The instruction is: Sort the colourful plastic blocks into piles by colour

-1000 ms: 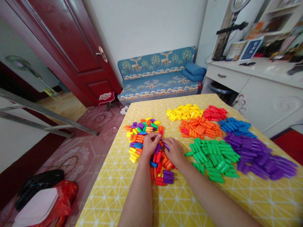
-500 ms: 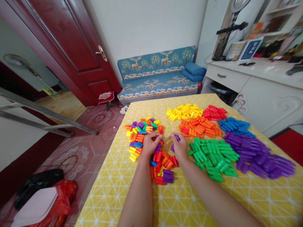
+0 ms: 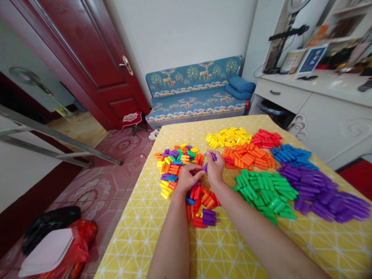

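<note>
Between my two hands are small purple plastic pieces (image 3: pixel 205 167), tube-shaped like toy building blocks. My right hand (image 3: pixel 215 168) is closed around purple pieces, one showing between thumb and forefinger. The thumb and forefinger of my left hand (image 3: pixel 187 178) pinch at the lower purple piece, close to the right fingertips. Under and around my left hand spreads a mixed-colour pile of joined pieces (image 3: pixel 167 184). A purple block of joined pieces (image 3: pixel 209 217) lies at its near end. Right of my right hand is a green pile (image 3: pixel 266 192).
Sorted piles lie on the yellow-patterned tablecloth (image 3: pixel 232 248): yellow (image 3: pixel 228 137), red (image 3: pixel 266 138), orange (image 3: pixel 250 156), blue (image 3: pixel 293 155) and purple (image 3: pixel 322 190). Beyond the table stands a blue sofa (image 3: pixel 197 102). A white cabinet (image 3: pixel 328 116) is on the right.
My right hand has moved left and slightly away from me, bringing its purple pieces to my left hand. The left fingertips have moved right to meet them. The view has shifted slightly.
</note>
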A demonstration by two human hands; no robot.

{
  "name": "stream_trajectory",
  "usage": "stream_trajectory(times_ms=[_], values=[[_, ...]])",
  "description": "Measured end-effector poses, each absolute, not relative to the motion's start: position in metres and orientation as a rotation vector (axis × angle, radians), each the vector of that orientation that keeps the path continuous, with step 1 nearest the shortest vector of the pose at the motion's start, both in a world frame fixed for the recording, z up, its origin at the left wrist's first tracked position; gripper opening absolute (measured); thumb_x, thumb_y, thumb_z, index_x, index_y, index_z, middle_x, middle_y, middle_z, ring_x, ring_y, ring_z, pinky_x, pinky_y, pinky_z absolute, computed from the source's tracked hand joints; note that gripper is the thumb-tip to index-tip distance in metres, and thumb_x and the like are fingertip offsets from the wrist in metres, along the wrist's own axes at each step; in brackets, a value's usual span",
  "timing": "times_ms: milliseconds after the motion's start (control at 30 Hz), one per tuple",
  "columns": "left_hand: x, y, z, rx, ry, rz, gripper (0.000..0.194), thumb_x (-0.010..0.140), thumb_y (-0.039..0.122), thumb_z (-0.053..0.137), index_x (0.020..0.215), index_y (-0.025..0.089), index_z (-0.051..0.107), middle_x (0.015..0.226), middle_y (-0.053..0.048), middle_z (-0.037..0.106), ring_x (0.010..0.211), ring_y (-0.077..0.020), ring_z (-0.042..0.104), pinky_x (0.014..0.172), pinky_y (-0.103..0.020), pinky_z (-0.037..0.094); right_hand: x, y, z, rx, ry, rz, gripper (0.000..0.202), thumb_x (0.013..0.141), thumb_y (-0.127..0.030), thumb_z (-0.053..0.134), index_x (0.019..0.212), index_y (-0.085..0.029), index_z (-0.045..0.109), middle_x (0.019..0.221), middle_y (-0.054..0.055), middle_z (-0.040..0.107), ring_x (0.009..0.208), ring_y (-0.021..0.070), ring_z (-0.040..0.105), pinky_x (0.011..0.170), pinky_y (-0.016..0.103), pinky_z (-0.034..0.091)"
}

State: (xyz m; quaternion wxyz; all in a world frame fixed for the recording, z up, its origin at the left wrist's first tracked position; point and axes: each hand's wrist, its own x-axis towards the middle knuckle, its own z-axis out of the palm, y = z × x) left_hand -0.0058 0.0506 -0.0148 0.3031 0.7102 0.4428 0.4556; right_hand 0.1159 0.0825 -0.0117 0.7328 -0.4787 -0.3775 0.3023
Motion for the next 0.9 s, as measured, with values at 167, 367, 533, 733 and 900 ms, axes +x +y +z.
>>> stream_trajectory(times_ms=[167, 367, 533, 733, 900], values=[[-0.005, 0.051, -0.016, 1.886, 1.168, 1.205, 0.021, 0.079, 0.036, 0.069, 0.084, 0.017, 0.075, 0.079, -0.007, 0.072, 0.074, -0.0179, 0.065, 0.069, -0.027, 0.051, 0.121, 0.074, -0.023, -1.021, -0.820, 0.742, 0.021, 0.079, -0.036, 0.058, 0.084, -0.016, 0.060, 0.080, 0.002, 0.063, 0.077, 0.0166, 0.059, 0.074, 0.030, 0.047], [-0.004, 0.049, -0.012, 1.875, 1.151, 1.202, 0.022, 0.076, 0.036, 0.072, 0.087, 0.017, 0.075, 0.080, -0.006, 0.072, 0.074, -0.0177, 0.065, 0.070, -0.027, 0.050, 0.121, 0.062, -0.027, -1.030, -0.881, 0.858, 0.029, 0.082, -0.043, 0.056, 0.093, -0.017, 0.061, 0.088, 0.004, 0.065, 0.083, 0.0183, 0.060, 0.079, 0.033, 0.048], [-0.003, 0.050, -0.011, 1.823, 1.162, 1.209, 0.022, 0.075, 0.037, 0.071, 0.081, 0.016, 0.073, 0.078, -0.005, 0.071, 0.072, -0.0168, 0.064, 0.071, -0.026, 0.050, 0.115, 0.042, -0.023, -0.973, -0.980, 1.041, 0.035, 0.085, -0.047, 0.054, 0.105, -0.019, 0.061, 0.107, 0.008, 0.066, 0.103, 0.0217, 0.061, 0.092, 0.038, 0.048], [-0.003, 0.051, -0.011, 1.739, 1.205, 1.265, 0.025, 0.078, 0.039, 0.067, 0.073, 0.015, 0.069, 0.072, -0.003, 0.068, 0.068, -0.0146, 0.060, 0.066, -0.024, 0.048, 0.119, 0.024, -0.026, -0.924, -1.063, 1.160, 0.047, 0.083, -0.042, 0.060, 0.126, -0.025, 0.052, 0.126, 0.007, 0.059, 0.119, 0.0220, 0.054, 0.105, 0.042, 0.041], [-0.003, 0.051, -0.012, 1.724, 1.247, 1.276, 0.026, 0.080, 0.039, 0.066, 0.072, 0.015, 0.068, 0.069, -0.002, 0.066, 0.064, -0.0138, 0.059, 0.063, -0.024, 0.047, 0.126, 0.020, -0.027, -1.011, -1.182, 1.083, 0.048, 0.082, -0.036, 0.058, 0.127, -0.022, 0.054, 0.130, 0.008, 0.057, 0.124, 0.0225, 0.050, 0.110, 0.043, 0.035]])
